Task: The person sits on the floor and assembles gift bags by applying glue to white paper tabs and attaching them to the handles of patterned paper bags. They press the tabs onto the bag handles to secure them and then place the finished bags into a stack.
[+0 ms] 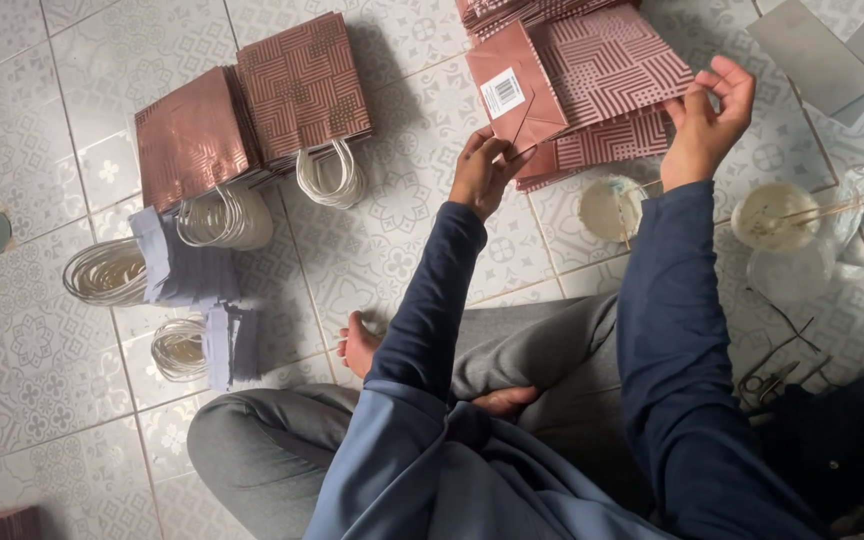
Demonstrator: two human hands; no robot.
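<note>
- Flattened copper-pink patterned paper bag (592, 75) lies tilted, long axis running left-right between both hands.
- Left hand (480, 170) pinches its lower-left fold.
- Right hand (707, 115) pinches its right edge.

Navy long sleeves, blue-grey top, grey trousers, bare feet, bare hands.

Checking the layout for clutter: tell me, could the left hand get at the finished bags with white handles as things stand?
Probably yes: bare tiled floor separates the left hand from those bags, though it's holding a folded bag now.
</note>
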